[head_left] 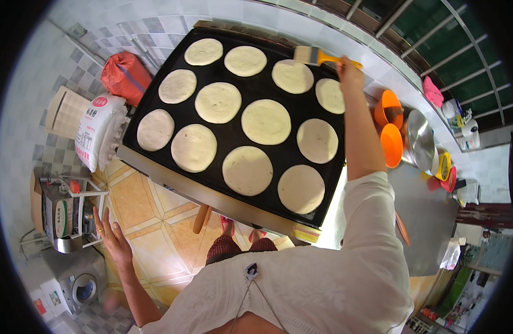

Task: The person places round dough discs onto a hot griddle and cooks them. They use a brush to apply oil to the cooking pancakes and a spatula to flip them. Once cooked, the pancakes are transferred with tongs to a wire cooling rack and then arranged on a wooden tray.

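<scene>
A large black griddle (234, 133) carries several round pale flatbreads (266, 121). My right hand (348, 71) is stretched out over its far right corner and grips the yellow handle of a wide pastry brush (315, 55), whose bristles hover beside a flatbread (292, 76) at the far edge. My left hand (113, 236) hangs free at my left side with fingers spread, above the tiled floor, touching nothing.
Two orange bowls (391, 125) and a steel bowl (421, 142) stand on the counter right of the griddle. A white sack (98, 131) and a red bag (124, 75) lie on the floor to the left. A metal machine (64, 214) sits near my left hand.
</scene>
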The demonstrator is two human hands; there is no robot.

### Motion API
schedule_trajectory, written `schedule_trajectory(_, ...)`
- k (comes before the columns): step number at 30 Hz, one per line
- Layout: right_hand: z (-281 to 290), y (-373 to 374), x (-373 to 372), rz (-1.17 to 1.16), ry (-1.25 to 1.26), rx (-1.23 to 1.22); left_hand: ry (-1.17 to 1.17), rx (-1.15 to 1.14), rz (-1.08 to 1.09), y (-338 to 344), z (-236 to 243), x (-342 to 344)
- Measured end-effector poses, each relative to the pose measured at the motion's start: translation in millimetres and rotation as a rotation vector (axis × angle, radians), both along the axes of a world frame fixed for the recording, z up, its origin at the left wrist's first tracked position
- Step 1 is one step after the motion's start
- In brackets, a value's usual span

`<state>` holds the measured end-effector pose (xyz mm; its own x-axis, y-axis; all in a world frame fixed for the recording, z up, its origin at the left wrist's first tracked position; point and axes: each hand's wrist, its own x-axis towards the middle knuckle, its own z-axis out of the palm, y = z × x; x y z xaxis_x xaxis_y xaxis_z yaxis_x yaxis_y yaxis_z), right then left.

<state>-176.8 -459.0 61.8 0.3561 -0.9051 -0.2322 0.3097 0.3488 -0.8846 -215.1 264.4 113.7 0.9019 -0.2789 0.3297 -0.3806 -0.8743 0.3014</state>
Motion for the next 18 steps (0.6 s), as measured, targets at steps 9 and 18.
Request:
schedule_trajectory(9,-46.8,43.4,73.3,-0.022,0.064,0.022,0.027,0.063,0.003,9.5,-6.4,11.1)
schedule_trajectory(18,-23.0,181.7,42.9,0.553,0.186,-0.085,0.018,-0.047,-0.057,-15.3,1.9,24.5)
